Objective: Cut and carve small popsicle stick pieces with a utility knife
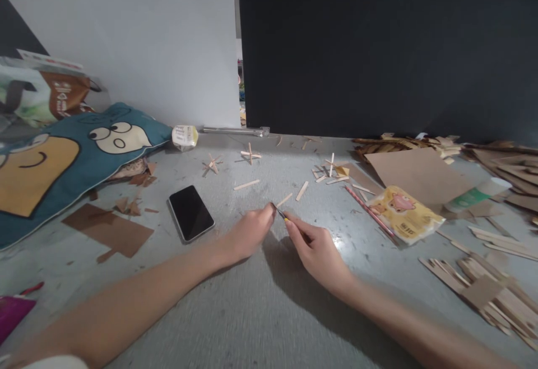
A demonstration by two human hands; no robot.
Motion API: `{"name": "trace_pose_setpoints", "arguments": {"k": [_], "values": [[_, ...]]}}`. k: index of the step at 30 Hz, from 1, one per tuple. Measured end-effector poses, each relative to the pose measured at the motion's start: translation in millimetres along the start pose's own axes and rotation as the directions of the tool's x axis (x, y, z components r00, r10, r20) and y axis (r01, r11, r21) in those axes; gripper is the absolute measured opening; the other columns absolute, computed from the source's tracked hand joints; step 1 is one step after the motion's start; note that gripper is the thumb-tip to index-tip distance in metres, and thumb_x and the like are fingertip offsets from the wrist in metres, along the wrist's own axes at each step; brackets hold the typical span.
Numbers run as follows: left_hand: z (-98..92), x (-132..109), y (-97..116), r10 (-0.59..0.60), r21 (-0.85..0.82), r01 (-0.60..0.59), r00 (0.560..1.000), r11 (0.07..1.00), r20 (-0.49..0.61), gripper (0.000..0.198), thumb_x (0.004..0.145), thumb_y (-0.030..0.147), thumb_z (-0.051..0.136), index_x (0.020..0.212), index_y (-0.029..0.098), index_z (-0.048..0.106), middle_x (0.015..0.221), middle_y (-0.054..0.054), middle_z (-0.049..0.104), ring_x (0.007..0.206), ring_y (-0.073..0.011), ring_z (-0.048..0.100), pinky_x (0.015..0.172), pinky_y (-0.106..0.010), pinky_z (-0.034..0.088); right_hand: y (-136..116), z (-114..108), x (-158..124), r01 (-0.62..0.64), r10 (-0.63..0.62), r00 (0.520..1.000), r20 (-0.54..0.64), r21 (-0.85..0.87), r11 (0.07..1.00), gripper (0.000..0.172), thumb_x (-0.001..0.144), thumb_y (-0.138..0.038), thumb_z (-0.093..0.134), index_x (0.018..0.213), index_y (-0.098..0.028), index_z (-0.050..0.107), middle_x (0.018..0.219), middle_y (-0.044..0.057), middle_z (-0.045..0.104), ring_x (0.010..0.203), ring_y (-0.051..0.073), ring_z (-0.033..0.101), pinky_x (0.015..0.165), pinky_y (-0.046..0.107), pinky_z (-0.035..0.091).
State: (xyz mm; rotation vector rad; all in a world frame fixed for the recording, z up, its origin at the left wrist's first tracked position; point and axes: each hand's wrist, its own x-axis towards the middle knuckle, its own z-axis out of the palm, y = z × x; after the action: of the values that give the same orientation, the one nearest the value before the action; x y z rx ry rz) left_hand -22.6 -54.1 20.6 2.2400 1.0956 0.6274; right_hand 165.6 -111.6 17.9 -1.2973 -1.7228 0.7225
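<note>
My left hand is closed near the middle of the grey table, its fingertips pinching a short wooden stick that sticks out beyond them. In my right hand is a slim craft knife with a yellow part near the fingers; its dark tip meets the left fingertips. Most of the handle is hidden in the grip. Two loose stick pieces lie just beyond, one flat piece and one longer strip. Behind them stand small crossed-stick pieces, a left one and a middle one.
A phone and brown cardboard lie left, by a blue cushion. To the right are another stick assembly, a red striped pencil, a yellow packet, a glue tube and bundled sticks.
</note>
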Motion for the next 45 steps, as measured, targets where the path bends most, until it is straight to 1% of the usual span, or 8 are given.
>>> {"name": "trace_pose_setpoints", "arguments": {"k": [7,11,16,23,28,35,41,45], "values": [[-0.3,0,0,-0.096,-0.024,0.094,0.994,0.995,-0.051,0.025,0.107,0.035,0.03,0.087,0.024,0.042,0.067,0.004,0.047,0.058,-0.0165,0.045,0.06,-0.03,0.034,0,0,0,-0.063,0.063,0.998,0.03,0.023,0.998,0.053,0.103,-0.047,0.045,0.127,-0.014,0.078,0.068,0.001,0.065,0.056,0.015,0.051,0.053,0.026,0.044],[0.8,1,-3,-0.045,-0.03,0.043,0.996,0.999,-0.075,0.023,0.106,0.031,0.033,0.087,0.024,0.042,0.067,0.003,0.048,0.058,-0.016,0.046,0.059,-0.029,0.035,0,0,0,-0.054,0.053,0.998,0.024,0.041,0.998,0.052,0.102,-0.047,0.046,0.123,-0.013,0.079,0.065,-0.001,0.06,0.055,0.014,0.046,0.052,0.026,0.042],[2.4,-1,-1,0.013,-0.01,-0.013,1.0,1.0,-0.024,0.02,0.106,0.028,0.033,0.088,0.023,0.043,0.072,0.001,0.052,0.063,-0.0164,0.05,0.061,-0.03,0.038,1,0,2,-0.051,0.05,0.999,0.021,0.072,0.996,0.051,0.102,-0.046,0.046,0.123,-0.014,0.079,0.059,-0.003,0.049,0.051,0.012,0.039,0.05,0.025,0.036],[4.9,2,-8,-0.021,-0.06,0.012,0.988,0.998,-0.154,0.026,0.108,0.034,0.034,0.085,0.024,0.04,0.063,0.006,0.045,0.053,-0.0128,0.039,0.054,-0.028,0.031,1,2,1,-0.053,0.051,0.998,0.032,0.065,0.996,0.052,0.102,-0.048,0.047,0.125,-0.014,0.078,0.061,-0.003,0.05,0.053,0.013,0.04,0.051,0.025,0.037],[4.0,1,-3,0.01,-0.053,-0.015,0.996,0.998,-0.092,0.022,0.106,0.029,0.036,0.085,0.024,0.042,0.066,0.005,0.046,0.057,-0.0138,0.043,0.057,-0.028,0.034,1,2,0,-0.059,0.059,0.998,0.011,0.064,0.996,0.052,0.103,-0.048,0.046,0.125,-0.014,0.078,0.059,-0.004,0.044,0.053,0.013,0.037,0.05,0.024,0.034],[6.3,1,-9,-0.035,-0.058,0.025,0.986,0.998,-0.163,0.027,0.109,0.037,0.033,0.086,0.024,0.041,0.064,0.006,0.046,0.055,-0.0142,0.043,0.056,-0.028,0.033,0,3,0,-0.078,0.077,0.997,0.025,0.077,0.994,0.053,0.101,-0.049,0.046,0.126,-0.015,0.078,0.068,0.0,0.054,0.057,0.014,0.041,0.052,0.025,0.037],[7.2,-1,-7,0.063,0.037,-0.06,0.992,0.998,-0.106,0.019,0.105,0.024,0.035,0.087,0.024,0.043,0.07,0.002,0.051,0.062,-0.0161,0.05,0.061,-0.029,0.038,-1,3,1,-0.056,0.056,0.998,0.006,0.055,0.997,0.052,0.102,-0.046,0.046,0.125,-0.013,0.079,0.062,-0.003,0.047,0.055,0.013,0.04,0.053,0.025,0.036],[9.2,0,-9,0.01,-0.005,-0.01,0.987,1.0,-0.16,0.021,0.107,0.028,0.035,0.088,0.024,0.043,0.066,0.004,0.049,0.057,-0.0147,0.047,0.057,-0.028,0.035,0,5,1,-0.051,0.051,0.999,0.002,0.048,0.998,0.052,0.102,-0.047,0.047,0.126,-0.013,0.078,0.069,0.0,0.059,0.057,0.014,0.046,0.054,0.025,0.04]]}}
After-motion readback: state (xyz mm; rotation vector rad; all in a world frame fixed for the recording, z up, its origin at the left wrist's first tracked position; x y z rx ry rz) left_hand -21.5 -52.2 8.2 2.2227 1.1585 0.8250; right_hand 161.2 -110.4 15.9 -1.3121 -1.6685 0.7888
